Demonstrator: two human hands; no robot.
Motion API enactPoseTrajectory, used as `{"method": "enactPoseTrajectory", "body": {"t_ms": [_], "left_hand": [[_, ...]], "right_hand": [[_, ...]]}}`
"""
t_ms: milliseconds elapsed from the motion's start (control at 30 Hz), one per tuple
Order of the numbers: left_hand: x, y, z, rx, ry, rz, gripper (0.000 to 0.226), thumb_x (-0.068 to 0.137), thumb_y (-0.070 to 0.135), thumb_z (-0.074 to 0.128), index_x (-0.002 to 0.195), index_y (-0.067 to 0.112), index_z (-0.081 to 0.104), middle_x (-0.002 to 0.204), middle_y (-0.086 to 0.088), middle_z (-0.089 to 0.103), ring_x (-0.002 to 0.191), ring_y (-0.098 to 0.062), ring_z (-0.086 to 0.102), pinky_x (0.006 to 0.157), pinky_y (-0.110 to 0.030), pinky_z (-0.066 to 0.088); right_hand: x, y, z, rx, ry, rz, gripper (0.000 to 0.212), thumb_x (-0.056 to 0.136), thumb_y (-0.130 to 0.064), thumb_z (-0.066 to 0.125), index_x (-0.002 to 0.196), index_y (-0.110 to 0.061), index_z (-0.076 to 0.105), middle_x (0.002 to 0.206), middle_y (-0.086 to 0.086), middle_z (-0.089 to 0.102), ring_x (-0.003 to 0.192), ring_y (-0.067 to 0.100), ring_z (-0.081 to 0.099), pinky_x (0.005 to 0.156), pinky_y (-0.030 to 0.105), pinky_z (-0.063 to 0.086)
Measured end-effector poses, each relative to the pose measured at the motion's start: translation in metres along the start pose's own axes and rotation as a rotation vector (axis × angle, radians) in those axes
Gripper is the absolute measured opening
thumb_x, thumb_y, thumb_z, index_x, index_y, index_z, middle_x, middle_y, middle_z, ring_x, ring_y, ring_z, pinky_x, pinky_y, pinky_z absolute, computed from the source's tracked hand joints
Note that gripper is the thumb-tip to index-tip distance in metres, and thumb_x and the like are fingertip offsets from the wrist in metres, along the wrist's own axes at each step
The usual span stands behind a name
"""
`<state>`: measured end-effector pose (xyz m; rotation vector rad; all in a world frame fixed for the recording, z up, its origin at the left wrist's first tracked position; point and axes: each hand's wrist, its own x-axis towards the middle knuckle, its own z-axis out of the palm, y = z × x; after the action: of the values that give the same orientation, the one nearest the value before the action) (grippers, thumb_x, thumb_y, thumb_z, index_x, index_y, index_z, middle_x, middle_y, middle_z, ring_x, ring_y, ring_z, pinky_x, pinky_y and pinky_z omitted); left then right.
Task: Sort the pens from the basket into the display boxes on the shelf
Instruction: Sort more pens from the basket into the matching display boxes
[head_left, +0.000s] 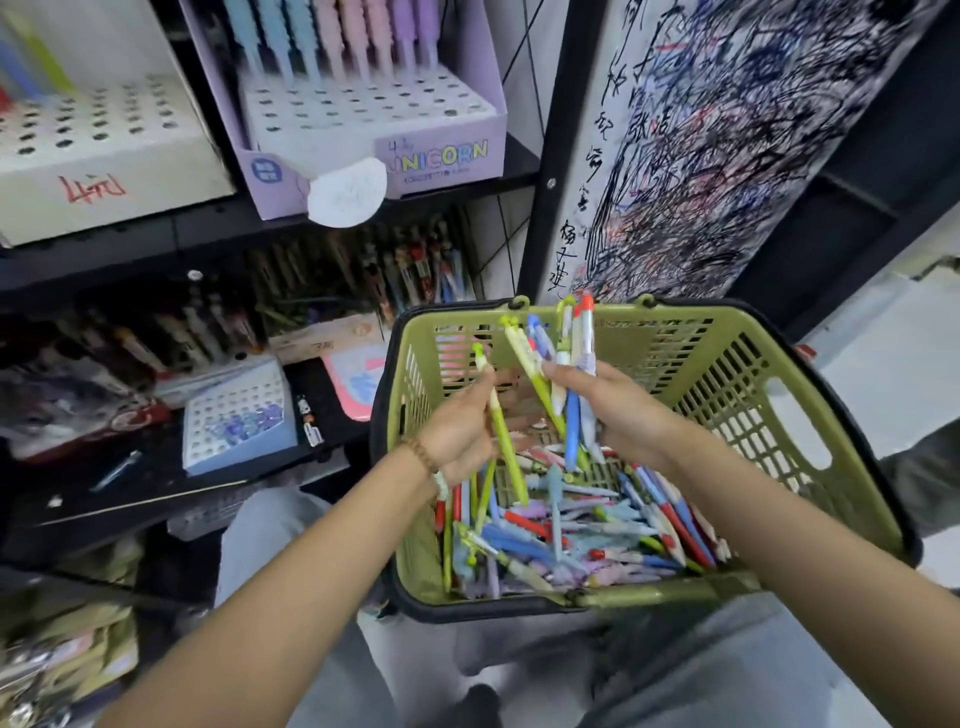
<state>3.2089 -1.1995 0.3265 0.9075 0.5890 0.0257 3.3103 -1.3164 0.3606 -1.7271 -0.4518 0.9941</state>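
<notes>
Curled fingers of the left hand (460, 426) pinch a single yellow-green plastic pen (501, 431), while the right hand (623, 410) is clamped around a fanned bundle of blue, white, red-capped and yellow-green pens (586, 338). Both hands are held over the olive-green slatted plastic basket with a black rim (727, 374), which sits on the person's lap in grey trousers (727, 665). Inside the basket, under the hands, lies a loose heap of mixed coloured pens (597, 525) pointing every way. Left of the basket runs a black metal shelf unit (156, 228). Above and left of the basket stands a lilac cardboard display box printed UNICORN (441, 161), with a white holed insert and pastel pens in its back row. Further left of that is a white holed display box (104, 171). Level with the basket, on its left, is a small pale-blue box with a white hole grid (244, 452). Above and right of the basket hangs a white paper panel covered in ink scribbles (727, 156). The single pen stands steeply, its topper end up and leaning slightly left, its lower end down toward the heap. The bundled pens point up toward the basket's far wall, spreading apart at their tops, with their lower ends hanging toward the heap.
</notes>
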Motion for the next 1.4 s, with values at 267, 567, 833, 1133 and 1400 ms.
{"method": "enactPoseTrajectory", "body": {"t_ms": [267, 567, 833, 1133, 1400], "left_hand": [[0.008, 0.002, 0.022, -0.09, -0.027, 0.095, 0.047, 0.092, 0.05, 0.044, 0.1, 0.01, 0.067, 0.087, -0.003, 0.074, 0.086, -0.008, 0.07, 0.07, -0.021, 0.055], [-0.013, 0.036, 0.012, -0.039, 0.002, 0.259, 0.023, 0.093, 0.022, 0.055, 0.085, 0.002, 0.062, 0.064, -0.004, 0.07, 0.064, -0.014, 0.068, 0.062, -0.025, 0.056], [-0.065, 0.108, -0.021, 0.158, 0.098, 0.523, 0.009, 0.095, 0.014, 0.053, 0.101, 0.011, 0.058, 0.097, -0.015, 0.07, 0.085, -0.027, 0.068, 0.084, -0.044, 0.056], [-0.162, 0.21, -0.132, 0.356, 0.348, 0.72, 0.017, 0.094, 0.019, 0.053, 0.089, 0.004, 0.061, 0.058, -0.007, 0.068, 0.053, -0.016, 0.068, 0.047, -0.022, 0.052], [-0.26, 0.239, -0.238, 0.428, 0.759, 0.859, 0.017, 0.094, 0.02, 0.052, 0.105, 0.01, 0.06, 0.082, 0.002, 0.074, 0.071, -0.012, 0.071, 0.057, -0.019, 0.053]], "right_hand": [[0.004, 0.0, 0.037, -0.358, 0.213, -0.243, 0.037, 0.101, -0.036, 0.034, 0.112, -0.011, 0.058, 0.105, 0.004, 0.042, 0.114, 0.019, 0.037, 0.1, 0.025, 0.026], [-0.013, -0.052, 0.036, -0.103, 0.131, -0.346, 0.038, 0.101, -0.039, 0.026, 0.122, -0.038, 0.058, 0.126, -0.007, 0.054, 0.122, 0.004, 0.044, 0.094, 0.02, 0.034], [0.0, -0.127, 0.063, 0.229, -0.099, -0.489, 0.018, 0.101, -0.018, 0.039, 0.101, -0.014, 0.056, 0.062, -0.003, 0.046, 0.042, 0.006, 0.034, 0.041, 0.016, 0.03], [0.044, -0.205, 0.186, 0.219, -0.411, -0.45, 0.034, 0.101, -0.038, 0.036, 0.101, -0.019, 0.064, 0.065, -0.004, 0.043, 0.055, 0.01, 0.039, 0.051, 0.02, 0.038], [0.06, -0.259, 0.307, -0.1, -0.48, -0.616, 0.017, 0.094, -0.032, 0.054, 0.109, -0.029, 0.063, 0.109, -0.005, 0.068, 0.1, 0.009, 0.062, 0.087, 0.022, 0.045]]}}
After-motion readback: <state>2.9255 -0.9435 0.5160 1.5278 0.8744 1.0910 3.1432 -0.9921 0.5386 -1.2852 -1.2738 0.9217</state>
